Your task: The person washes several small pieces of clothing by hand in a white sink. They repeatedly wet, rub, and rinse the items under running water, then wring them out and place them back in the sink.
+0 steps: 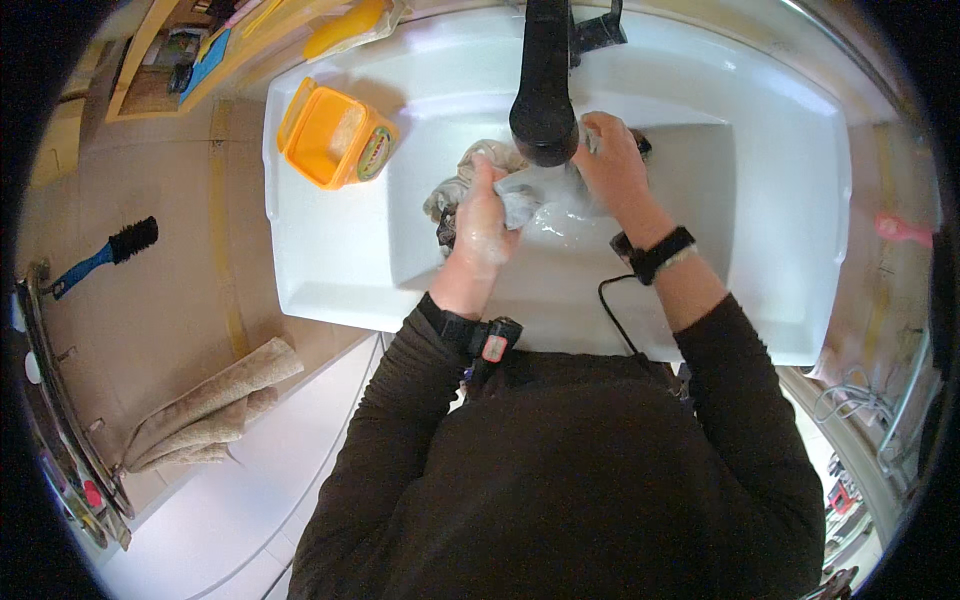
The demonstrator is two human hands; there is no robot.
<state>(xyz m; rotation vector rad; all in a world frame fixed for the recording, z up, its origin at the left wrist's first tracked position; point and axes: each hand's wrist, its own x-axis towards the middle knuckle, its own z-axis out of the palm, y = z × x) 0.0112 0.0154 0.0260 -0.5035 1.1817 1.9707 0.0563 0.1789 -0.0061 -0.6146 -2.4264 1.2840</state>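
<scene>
A black faucet [546, 112] reaches over a white sink basin [787, 187]. Under it, left of centre, my left hand [482, 217] is wet and sudsy, and holds a pale, wet cloth [519, 206]. Beige and dark wet fabric [450, 196] lies bunched beside and behind that hand. My right hand [615, 161] is just right of the faucet head, fingers bent; something greyish shows at its fingertips, and whether it is gripped cannot be told. A small dark item [642, 142] shows behind this hand. Water shines in the basin between both hands.
An open orange tub [330, 139] with whitish granules stands on the sink's left ledge. A blue-handled brush [105, 255] and a beige towel [217, 405] hang at the left. Wooden shelving [150, 52] is at the upper left. A pink object [902, 228] is at the right wall.
</scene>
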